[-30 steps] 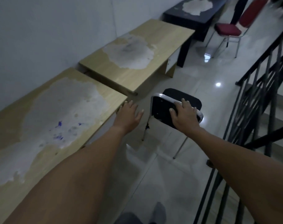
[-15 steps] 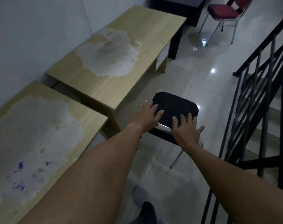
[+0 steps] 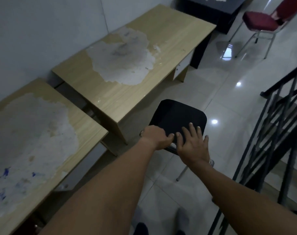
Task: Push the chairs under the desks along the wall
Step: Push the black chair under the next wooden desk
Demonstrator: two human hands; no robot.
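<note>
Chair (image 3: 178,117), black, now faces the middle surface (image 3: 144,70), just off its front corner; left hand (image 3: 155,137) has closed its fingers on the backrest, right hand (image 3: 192,145) lies open on it, ready to push under

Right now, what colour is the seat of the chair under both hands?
Black; the chair seat shows plainly in the head view, with silver metal legs below.

Black chair (image 3: 178,116) seat — plain, matte. Two desks, light wood grain: near desk (image 3: 86,133) worn grey-white, blue marks toward its near edge; middle desk (image 3: 127,99) with pale blotch. Far desk (image 3: 217,17) dark. Red chair (image 3: 259,21) — chrome legs. White glossy floor (image 3: 229,99); black railing (image 3: 280,124).
</note>
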